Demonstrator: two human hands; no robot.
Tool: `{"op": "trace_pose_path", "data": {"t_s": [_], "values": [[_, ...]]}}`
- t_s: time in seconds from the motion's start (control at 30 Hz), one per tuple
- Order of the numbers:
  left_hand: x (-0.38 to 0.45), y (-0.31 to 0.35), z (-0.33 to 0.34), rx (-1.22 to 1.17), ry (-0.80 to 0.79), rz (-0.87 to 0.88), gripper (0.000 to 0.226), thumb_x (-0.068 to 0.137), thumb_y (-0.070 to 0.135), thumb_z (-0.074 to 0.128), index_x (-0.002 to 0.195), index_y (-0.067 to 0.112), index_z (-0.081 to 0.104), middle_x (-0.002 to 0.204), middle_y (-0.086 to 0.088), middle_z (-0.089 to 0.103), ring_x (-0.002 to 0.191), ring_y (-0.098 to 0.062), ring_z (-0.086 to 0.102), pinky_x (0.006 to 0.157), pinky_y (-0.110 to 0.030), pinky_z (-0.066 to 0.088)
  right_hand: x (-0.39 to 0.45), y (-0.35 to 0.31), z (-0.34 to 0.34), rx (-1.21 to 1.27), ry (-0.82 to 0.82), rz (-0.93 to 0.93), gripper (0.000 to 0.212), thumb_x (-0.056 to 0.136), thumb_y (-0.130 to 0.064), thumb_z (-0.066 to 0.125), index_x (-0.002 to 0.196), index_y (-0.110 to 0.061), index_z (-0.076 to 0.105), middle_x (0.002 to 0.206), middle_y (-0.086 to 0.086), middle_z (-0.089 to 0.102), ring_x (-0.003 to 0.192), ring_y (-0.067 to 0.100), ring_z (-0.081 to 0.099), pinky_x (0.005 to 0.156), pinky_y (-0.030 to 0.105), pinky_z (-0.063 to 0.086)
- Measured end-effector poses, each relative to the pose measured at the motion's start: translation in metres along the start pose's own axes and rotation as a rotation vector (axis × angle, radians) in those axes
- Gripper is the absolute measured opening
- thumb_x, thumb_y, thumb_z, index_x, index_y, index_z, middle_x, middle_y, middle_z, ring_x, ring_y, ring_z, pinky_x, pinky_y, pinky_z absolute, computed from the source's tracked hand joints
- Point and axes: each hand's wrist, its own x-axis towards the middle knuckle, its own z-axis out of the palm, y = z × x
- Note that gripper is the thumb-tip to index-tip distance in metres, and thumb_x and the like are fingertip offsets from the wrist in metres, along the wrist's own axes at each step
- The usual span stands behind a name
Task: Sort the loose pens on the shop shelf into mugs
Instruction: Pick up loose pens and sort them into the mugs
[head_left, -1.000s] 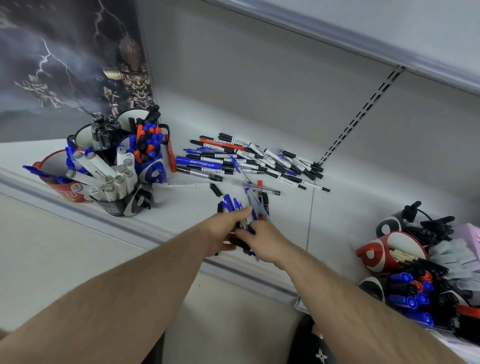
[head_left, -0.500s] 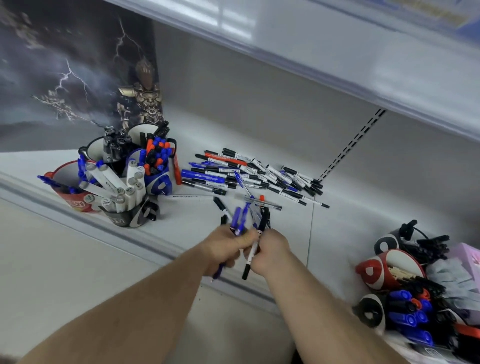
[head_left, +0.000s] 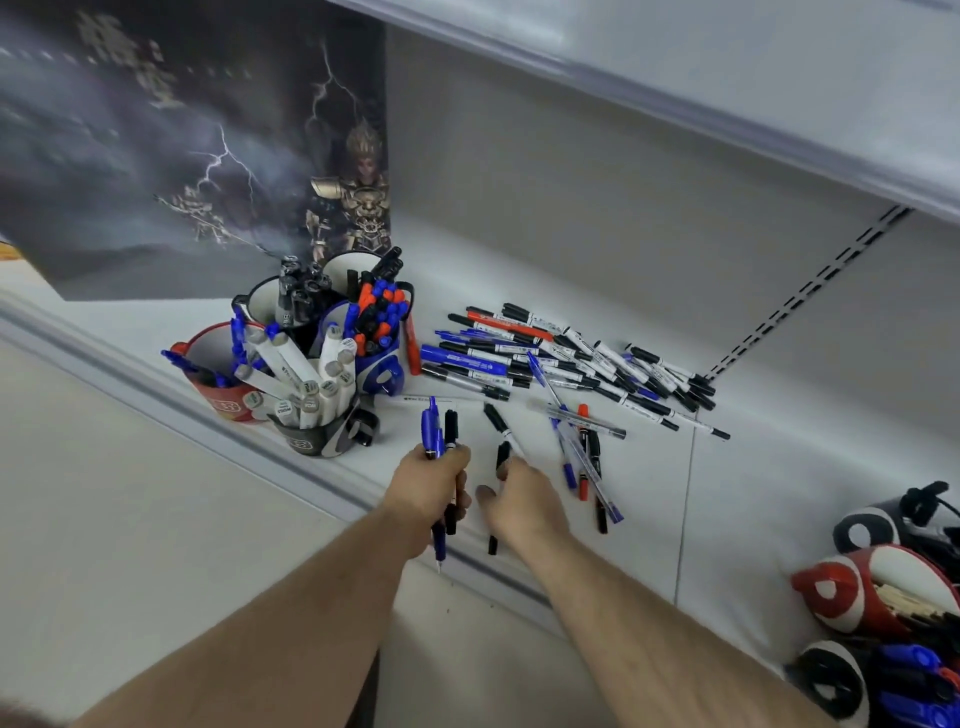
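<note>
A few pens (head_left: 439, 441) are held bunched in the left hand (head_left: 429, 488); a black pen (head_left: 500, 470) is pinched by the right hand (head_left: 522, 506). Beyond, many loose pens (head_left: 561, 364) are left on the shelf (head_left: 753, 493), and the mugs (head_left: 311, 364) are already partly filled.

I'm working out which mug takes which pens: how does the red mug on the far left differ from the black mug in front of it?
The red mug holds a few blue pens and shows much bare white interior; the black mug is crammed with thick white markers with grey caps. The red mug sits further left and back; the black mug stands at the shelf edge. Both stand upright and bear a similar white logo.
</note>
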Motion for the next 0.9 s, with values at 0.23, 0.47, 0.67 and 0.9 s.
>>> {"op": "trace_pose_path", "data": {"t_s": [0.23, 0.47, 0.67, 0.9], "values": [[0.014, 0.002, -0.009, -0.186, 0.022, -0.058, 0.012, 0.094, -0.001, 0.047, 0.099, 0.01, 0.049, 0.08, -0.014, 0.061, 0.053, -0.025, 0.054, 0.056, -0.034, 0.053, 0.014, 0.001, 0.005, -0.163, 0.025, -0.141, 0.035, 0.089, -0.012, 0.056, 0.124, -0.012, 0.048, 0.116, 0.008, 0.059, 0.101, 0.026, 0.059, 0.076, 0.032, 0.049], [0.022, 0.005, -0.007, -0.265, 0.126, -0.135, 0.016, 0.097, 0.017, 0.059, 0.087, 0.008, 0.05, 0.062, -0.005, 0.047, 0.045, -0.015, 0.04, 0.045, -0.026, 0.044, 0.054, -0.037, -0.006, -0.165, 0.049, -0.384, 0.05, 0.095, -0.012, 0.053, 0.144, -0.013, 0.043, 0.147, 0.004, 0.034, 0.12, 0.025, 0.052, 0.093, 0.03, 0.046], [0.031, 0.016, -0.005, -0.317, 0.144, -0.158, 0.018, 0.094, 0.021, 0.065, 0.085, 0.006, 0.06, 0.046, 0.001, 0.049, 0.043, -0.013, 0.045, 0.051, -0.028, 0.049, 0.086, -0.056, 0.005, -0.432, -0.029, -0.506, 0.048, 0.092, -0.021, 0.058, 0.14, -0.023, 0.048, 0.139, 0.002, 0.049, 0.126, 0.028, 0.048, 0.099, 0.042, 0.048], [0.04, 0.006, 0.009, -0.286, 0.175, -0.191, 0.041, 0.081, 0.038, 0.078, 0.077, 0.008, 0.051, 0.047, -0.003, 0.044, 0.036, -0.016, 0.038, 0.047, -0.028, 0.039, 0.038, -0.024, -0.011, 0.222, -0.147, -0.021, 0.018, 0.091, -0.035, 0.065, 0.089, -0.017, 0.064, 0.083, 0.002, 0.068, 0.074, 0.018, 0.066, 0.059, 0.031, 0.054]]}}
